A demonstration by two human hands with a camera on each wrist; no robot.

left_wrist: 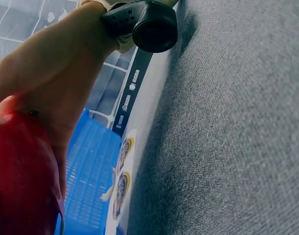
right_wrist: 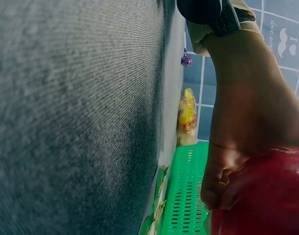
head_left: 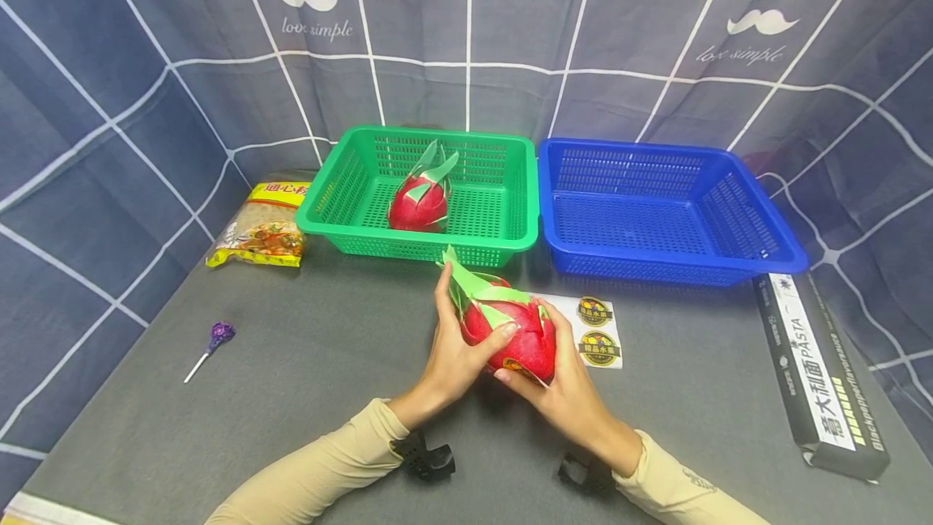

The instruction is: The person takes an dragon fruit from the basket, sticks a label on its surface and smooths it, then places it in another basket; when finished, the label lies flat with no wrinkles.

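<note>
In the head view both hands hold a red dragon fruit [head_left: 530, 347] with green leaf tips above the grey table. My left hand [head_left: 455, 347] grips its left side, thumb across the front. My right hand [head_left: 564, 383] grips the right side, thumb at the lower front. A round sticker [head_left: 519, 366] shows low on the fruit's skin, partly hidden. Behind it lies a white sheet [head_left: 564, 306] with round black-and-gold stickers [head_left: 599, 347]. The left wrist view shows the right hand [left_wrist: 56, 73] against the fruit; the right wrist view shows the left hand [right_wrist: 242, 103] against it.
A green basket [head_left: 419, 248] with another dragon fruit [head_left: 419, 205] in it stands behind the hands. Beside it is a blue basket [head_left: 656, 267]. A yellow food bag [head_left: 262, 225] and a purple lollipop [head_left: 219, 336] lie left, a black pasta box [head_left: 820, 371] right.
</note>
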